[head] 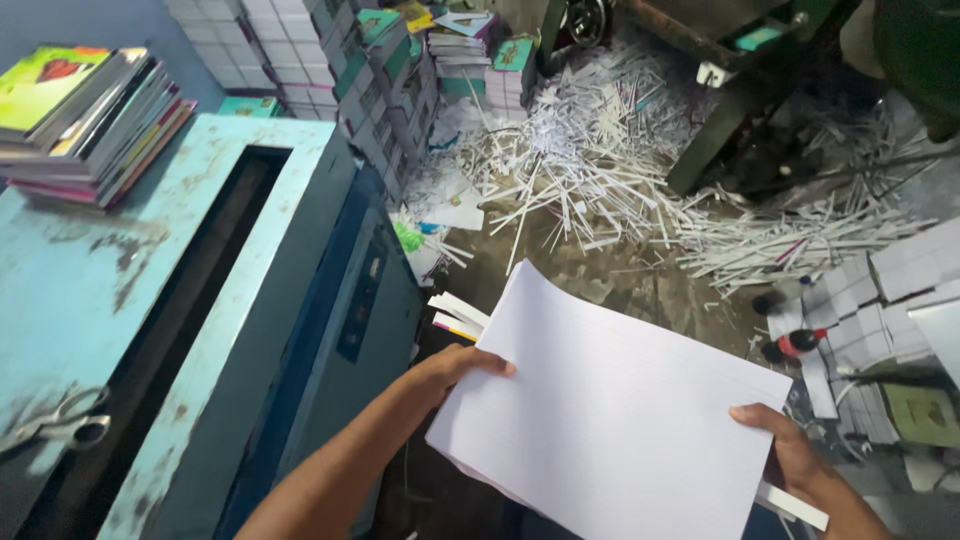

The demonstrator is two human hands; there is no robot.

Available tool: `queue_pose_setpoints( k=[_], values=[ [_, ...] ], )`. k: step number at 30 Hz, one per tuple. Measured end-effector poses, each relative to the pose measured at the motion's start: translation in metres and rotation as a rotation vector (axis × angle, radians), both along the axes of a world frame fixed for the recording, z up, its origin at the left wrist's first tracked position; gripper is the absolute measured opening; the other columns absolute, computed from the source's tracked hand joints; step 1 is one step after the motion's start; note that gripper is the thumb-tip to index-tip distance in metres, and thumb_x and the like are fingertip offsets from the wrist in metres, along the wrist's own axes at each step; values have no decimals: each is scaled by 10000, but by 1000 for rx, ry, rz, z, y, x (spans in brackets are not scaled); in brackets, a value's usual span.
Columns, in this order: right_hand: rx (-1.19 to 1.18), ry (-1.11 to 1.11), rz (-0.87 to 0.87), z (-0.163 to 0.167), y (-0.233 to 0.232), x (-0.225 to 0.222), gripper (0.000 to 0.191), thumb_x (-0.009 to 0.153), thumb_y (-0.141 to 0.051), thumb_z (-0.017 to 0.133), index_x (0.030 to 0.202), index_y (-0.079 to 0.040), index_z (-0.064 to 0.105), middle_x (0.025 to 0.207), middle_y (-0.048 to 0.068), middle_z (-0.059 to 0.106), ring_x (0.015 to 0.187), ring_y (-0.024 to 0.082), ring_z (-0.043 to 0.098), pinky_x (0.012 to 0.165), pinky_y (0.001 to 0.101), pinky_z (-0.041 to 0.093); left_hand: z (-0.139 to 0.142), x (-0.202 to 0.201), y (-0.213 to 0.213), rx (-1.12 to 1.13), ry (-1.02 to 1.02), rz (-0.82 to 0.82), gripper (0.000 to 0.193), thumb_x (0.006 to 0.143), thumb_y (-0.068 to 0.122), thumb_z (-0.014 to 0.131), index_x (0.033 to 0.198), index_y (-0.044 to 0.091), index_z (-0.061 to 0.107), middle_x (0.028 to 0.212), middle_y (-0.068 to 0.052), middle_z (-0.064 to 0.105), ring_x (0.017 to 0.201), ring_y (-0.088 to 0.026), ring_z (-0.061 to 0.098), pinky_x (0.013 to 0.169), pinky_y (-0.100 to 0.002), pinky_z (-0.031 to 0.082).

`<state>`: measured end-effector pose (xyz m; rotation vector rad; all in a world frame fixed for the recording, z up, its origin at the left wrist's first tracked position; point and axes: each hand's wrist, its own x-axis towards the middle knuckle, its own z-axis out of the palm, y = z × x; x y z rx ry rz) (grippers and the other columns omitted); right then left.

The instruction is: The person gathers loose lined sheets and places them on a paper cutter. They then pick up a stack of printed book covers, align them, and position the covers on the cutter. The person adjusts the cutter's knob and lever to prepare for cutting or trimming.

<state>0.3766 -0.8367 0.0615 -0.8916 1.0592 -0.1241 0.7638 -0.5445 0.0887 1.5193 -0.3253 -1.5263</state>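
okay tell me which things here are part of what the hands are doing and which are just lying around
In hand:
- large white paper sheet stack, gripped at its left edge by the left hand and at its right edge by the right hand

Lying about:
- pile of colourful books on the worn blue metal machine
- steel scissors on the machine top
- heap of white paper strips on the floor

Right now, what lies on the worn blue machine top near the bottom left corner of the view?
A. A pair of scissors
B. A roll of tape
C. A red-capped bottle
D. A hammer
A: a pair of scissors with metal loop handles lies on the blue machine top, well left of the hands holding white paper.
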Motion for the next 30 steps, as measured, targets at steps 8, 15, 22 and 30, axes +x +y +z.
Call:
queue_pose_setpoints(
  k=[8,15,22,30],
  values=[
    [10,98,-12,13,-97,69,764,683,-351,669,1346,14,561,1098,264,688,983,404,669,848,539,538,-10,58,-98,56,4,26,659,611,290,825,1128,-109,734,1004,-242,773,842,-360,757,812,-451,614],
    [-73,-6,-25,15,-174,119,745,673,-272,694,1367,-32,568,1136,212,688,1020,358,672,863,513,541,-14,112,-176,2,15,25,664,609,286,838,1145,-92,738,1021,-221,787,877,-336,773,847,-424,612],
    [-17,84,-98,-2,-267,192,702,687,-291,702,1323,-9,603,1120,219,700,998,383,666,857,520,533,-18,205,-274,10,85,-37,632,631,256,828,1151,-90,731,1016,-234,778,837,-350,764,833,-437,613],
    [-173,117,-182,-7,-353,295,705,693,-242,713,1334,30,603,1141,224,696,1018,381,663,889,523,515,-12,327,-383,-43,71,-114,660,629,257,819,1195,-68,716,1051,-223,779,882,-342,773,878,-430,615]
  ],
)
